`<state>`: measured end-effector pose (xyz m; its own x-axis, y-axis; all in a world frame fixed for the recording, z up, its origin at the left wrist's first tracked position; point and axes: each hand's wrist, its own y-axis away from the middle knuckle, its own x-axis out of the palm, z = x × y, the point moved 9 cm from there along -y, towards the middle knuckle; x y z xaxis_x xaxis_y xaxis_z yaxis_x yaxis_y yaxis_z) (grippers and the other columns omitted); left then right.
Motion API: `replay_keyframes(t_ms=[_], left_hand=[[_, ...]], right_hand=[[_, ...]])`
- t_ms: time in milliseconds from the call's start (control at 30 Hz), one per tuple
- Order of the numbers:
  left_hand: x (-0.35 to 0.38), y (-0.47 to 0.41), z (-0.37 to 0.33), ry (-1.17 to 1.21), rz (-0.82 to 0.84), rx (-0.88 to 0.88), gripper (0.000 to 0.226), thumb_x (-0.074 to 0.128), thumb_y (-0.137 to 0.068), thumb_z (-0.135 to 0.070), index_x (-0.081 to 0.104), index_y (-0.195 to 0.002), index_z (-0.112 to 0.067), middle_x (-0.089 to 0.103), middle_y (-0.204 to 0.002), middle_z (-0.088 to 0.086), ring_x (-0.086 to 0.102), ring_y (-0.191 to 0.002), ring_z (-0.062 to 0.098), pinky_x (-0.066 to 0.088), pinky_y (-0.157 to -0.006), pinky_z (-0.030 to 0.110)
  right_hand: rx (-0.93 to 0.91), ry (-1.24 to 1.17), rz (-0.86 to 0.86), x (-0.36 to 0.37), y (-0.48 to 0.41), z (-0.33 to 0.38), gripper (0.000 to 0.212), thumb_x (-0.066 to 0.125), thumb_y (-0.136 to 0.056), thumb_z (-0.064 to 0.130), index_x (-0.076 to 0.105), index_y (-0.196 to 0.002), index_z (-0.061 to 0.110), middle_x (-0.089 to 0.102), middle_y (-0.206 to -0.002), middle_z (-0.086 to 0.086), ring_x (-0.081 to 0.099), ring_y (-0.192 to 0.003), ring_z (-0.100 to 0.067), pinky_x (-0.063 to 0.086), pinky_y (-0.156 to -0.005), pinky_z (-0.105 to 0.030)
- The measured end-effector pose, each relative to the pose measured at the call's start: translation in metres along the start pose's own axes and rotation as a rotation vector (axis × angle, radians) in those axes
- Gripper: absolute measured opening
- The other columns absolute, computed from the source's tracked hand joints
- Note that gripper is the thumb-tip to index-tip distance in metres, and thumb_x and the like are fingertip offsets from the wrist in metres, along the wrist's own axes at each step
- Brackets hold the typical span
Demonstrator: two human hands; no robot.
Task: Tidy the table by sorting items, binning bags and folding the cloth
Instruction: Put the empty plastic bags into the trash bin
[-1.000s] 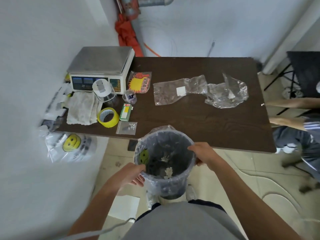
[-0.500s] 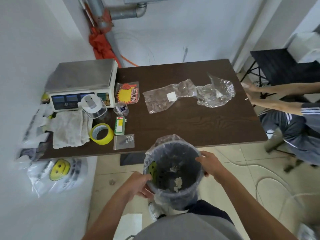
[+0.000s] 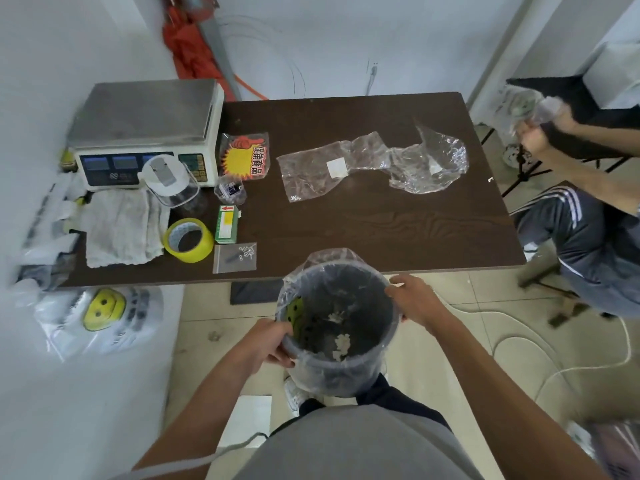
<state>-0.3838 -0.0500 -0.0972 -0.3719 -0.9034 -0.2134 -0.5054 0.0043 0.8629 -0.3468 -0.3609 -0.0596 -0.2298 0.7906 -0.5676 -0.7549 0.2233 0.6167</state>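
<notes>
The head camera looks down at a dark bin (image 3: 349, 292) with a clear bag inside it, held just in front of the table (image 3: 381, 233). The left hand (image 3: 268, 344) curls its fingers over the rim on the left. The right hand (image 3: 414, 301) grips the rim on the right. Two clear bags (image 3: 322, 168) lie on the table, far from both hands.

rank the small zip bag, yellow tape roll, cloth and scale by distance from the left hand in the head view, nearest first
From the left hand, which grips the bin rim:
1. small zip bag, at the table's near edge
2. yellow tape roll, just left of the bag
3. cloth, further left
4. scale, at the far left corner
</notes>
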Motion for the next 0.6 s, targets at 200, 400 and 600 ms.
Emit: replay_keyframes(t_ms=[200, 400, 600], left_hand=[[0.009, -0.002, -0.011, 0.004, -0.01, 0.018, 0.025, 0.057, -0.093, -0.012, 0.064, -0.107, 0.009, 0.074, -0.078, 0.025, 0.069, -0.051, 0.026, 0.063, -0.082, 0.05], [0.009, 0.006, -0.029, 0.016, -0.059, 0.026, 0.027, 0.054, -0.09, -0.01, 0.064, -0.106, 0.01, 0.07, -0.064, 0.021, 0.069, -0.05, 0.028, 0.057, -0.052, 0.03], [0.014, 0.01, -0.034, 0.014, -0.066, 0.019, 0.022, 0.053, -0.092, -0.01, 0.065, -0.1, 0.007, 0.071, -0.062, 0.019, 0.07, -0.051, 0.026, 0.055, -0.051, 0.027]], right_hand=[[-0.107, 0.241, -0.014, -0.007, -0.01, 0.018, 0.041, 0.048, -0.102, 0.037, 0.053, -0.137, 0.017, 0.059, -0.137, -0.007, 0.058, -0.119, -0.029, 0.048, -0.099, -0.042], [-0.242, 0.353, 0.035, -0.006, -0.035, 0.059, 0.046, 0.053, -0.099, 0.036, 0.052, -0.139, 0.012, 0.057, -0.134, -0.012, 0.057, -0.118, -0.032, 0.048, -0.099, -0.042], [-0.317, 0.318, 0.052, -0.016, -0.063, 0.101, 0.052, 0.055, -0.098, 0.03, 0.045, -0.145, 0.012, 0.059, -0.138, -0.012, 0.057, -0.123, -0.032, 0.044, -0.098, -0.037]])
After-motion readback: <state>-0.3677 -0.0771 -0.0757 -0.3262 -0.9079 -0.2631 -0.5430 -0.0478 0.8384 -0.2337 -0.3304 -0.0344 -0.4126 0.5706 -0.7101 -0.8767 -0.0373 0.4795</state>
